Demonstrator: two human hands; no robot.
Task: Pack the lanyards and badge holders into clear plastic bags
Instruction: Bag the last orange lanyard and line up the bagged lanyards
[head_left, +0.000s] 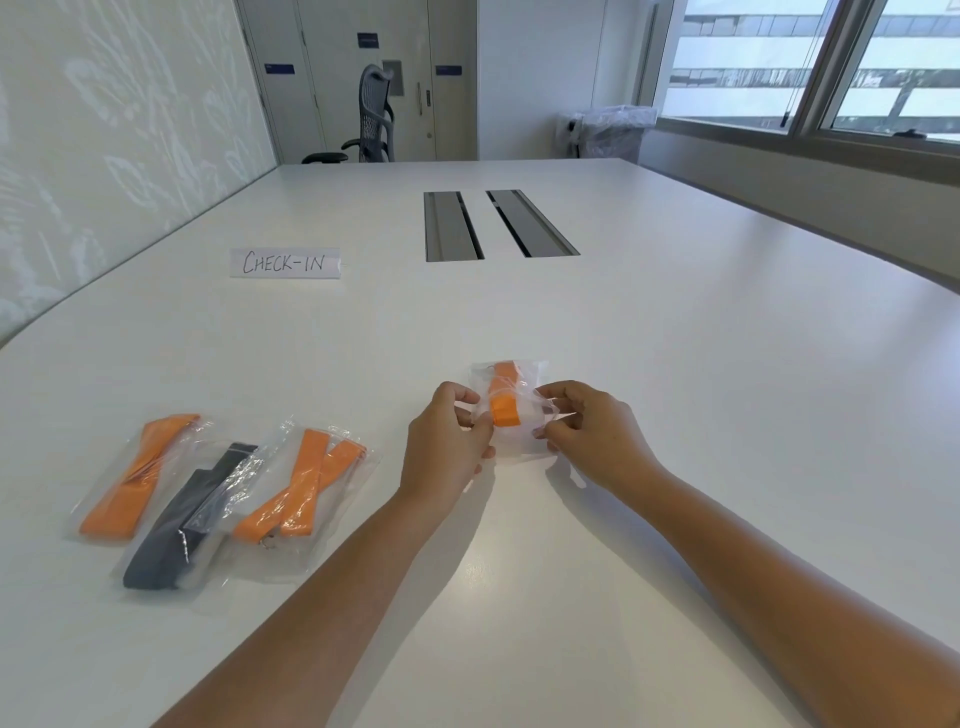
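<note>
Bright window (810, 67) daylight; soft shadows; wide-angle distortion.

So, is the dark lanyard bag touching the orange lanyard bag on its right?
Touching. The head view shows the dark lanyard bag overlapping the orange lanyard bag; no gap.

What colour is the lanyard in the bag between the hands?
Orange: the lanyard shows through the clear bag in the head view.

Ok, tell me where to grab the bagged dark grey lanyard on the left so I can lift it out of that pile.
Pinch the near end of the clear bag holding the dark grey lanyard, coming from the table edge with the left hand. That end lies bare; farther up, the bag of orange lanyards seems to overlap it, so lifting there could drag the neighbour.
</note>
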